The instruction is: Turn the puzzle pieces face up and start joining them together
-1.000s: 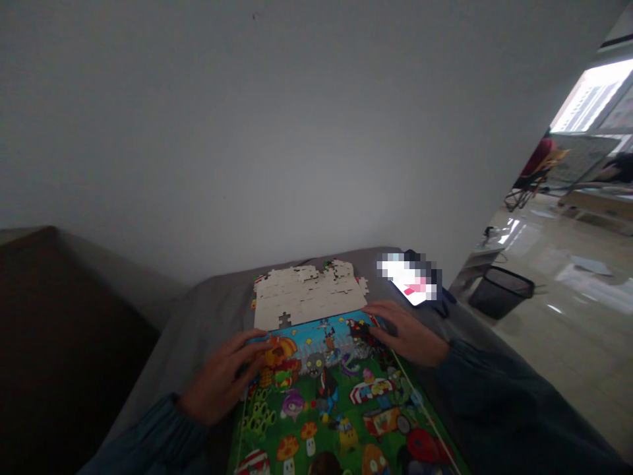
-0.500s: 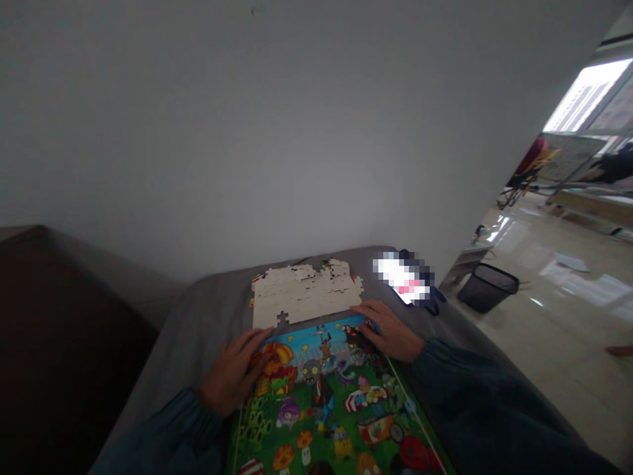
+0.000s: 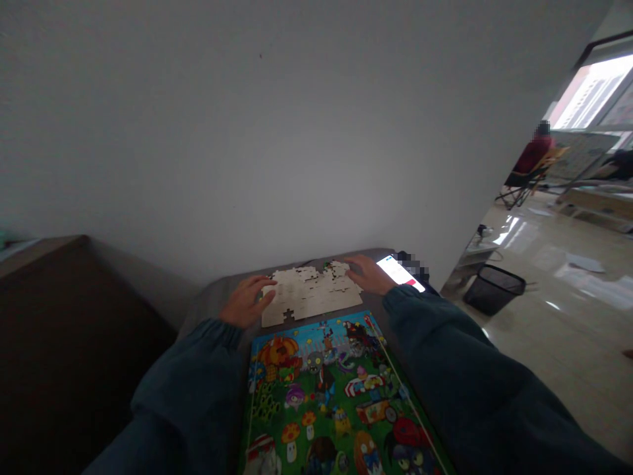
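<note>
Now both hands, left hand (image 3: 246, 303) and right hand (image 3: 364, 274), flat, unclenched on one pale puzzle slab (image 3: 311, 295); one colourful picture sheet (image 3: 326, 389) nearer.

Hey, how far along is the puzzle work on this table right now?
Done: a pale sheet of joined puzzle pieces lies blank side up, one gap on its near edge. The colourful picture sheet lies flat just below it. In hand: the left hand rests on the sheet's left edge, the right hand on its far right corner, beside a lit phone. Left: the gap; a few coloured bits show along the far edge.
</note>
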`<move>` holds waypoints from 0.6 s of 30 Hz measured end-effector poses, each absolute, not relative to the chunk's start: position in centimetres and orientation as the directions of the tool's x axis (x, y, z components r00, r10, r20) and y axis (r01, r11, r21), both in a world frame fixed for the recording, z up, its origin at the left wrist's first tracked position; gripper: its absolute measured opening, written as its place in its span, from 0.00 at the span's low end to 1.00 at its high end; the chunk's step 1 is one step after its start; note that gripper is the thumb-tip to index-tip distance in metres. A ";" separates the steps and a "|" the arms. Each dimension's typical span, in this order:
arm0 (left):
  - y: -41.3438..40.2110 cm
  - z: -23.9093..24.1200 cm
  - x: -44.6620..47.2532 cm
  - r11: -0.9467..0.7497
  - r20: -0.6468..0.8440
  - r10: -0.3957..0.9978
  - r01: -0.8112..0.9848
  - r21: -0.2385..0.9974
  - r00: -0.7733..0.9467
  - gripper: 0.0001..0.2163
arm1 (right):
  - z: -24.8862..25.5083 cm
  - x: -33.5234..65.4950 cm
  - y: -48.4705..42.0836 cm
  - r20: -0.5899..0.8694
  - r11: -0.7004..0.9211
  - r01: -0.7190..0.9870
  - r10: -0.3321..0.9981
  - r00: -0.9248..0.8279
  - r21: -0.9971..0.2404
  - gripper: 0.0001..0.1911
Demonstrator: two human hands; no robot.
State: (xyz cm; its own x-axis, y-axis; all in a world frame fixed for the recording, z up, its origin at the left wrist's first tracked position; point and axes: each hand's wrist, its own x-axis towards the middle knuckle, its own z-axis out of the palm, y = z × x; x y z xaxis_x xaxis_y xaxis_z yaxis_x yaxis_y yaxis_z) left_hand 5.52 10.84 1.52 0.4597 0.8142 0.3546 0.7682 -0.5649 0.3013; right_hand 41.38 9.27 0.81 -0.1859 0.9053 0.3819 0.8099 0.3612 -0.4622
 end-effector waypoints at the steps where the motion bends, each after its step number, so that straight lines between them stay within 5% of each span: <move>1: 11.6 1.7 5.9 -0.544 0.359 0.825 0.787 0.291 0.437 0.19 | 0.7 40.9 10.0 0.386 0.336 0.823 0.909 -0.156 -0.459 0.23; 6: 12.8 -1.1 7.8 -0.399 0.370 0.883 0.876 0.269 0.289 0.25 | -3.0 39.1 11.6 0.347 0.189 0.867 0.938 -0.019 -0.461 0.30; 11: 13.0 -4.9 8.6 -0.418 0.298 0.890 0.878 0.231 0.346 0.26 | -5.6 38.9 12.1 0.331 0.207 0.875 0.942 -0.057 -0.439 0.31; 18: 14.1 -6.5 8.6 -0.507 0.331 0.844 0.830 0.231 0.423 0.30 | -6.4 38.7 13.2 0.458 0.454 0.769 0.857 -0.237 -0.451 0.29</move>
State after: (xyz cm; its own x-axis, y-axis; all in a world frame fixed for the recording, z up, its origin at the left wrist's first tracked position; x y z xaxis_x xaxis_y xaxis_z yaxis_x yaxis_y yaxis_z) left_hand 8.58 14.07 -6.54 0.4233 0.8435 0.3306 0.8302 -0.5073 0.2312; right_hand 38.72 13.15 -6.39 -0.2371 0.8567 0.4580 0.7688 0.4537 -0.4507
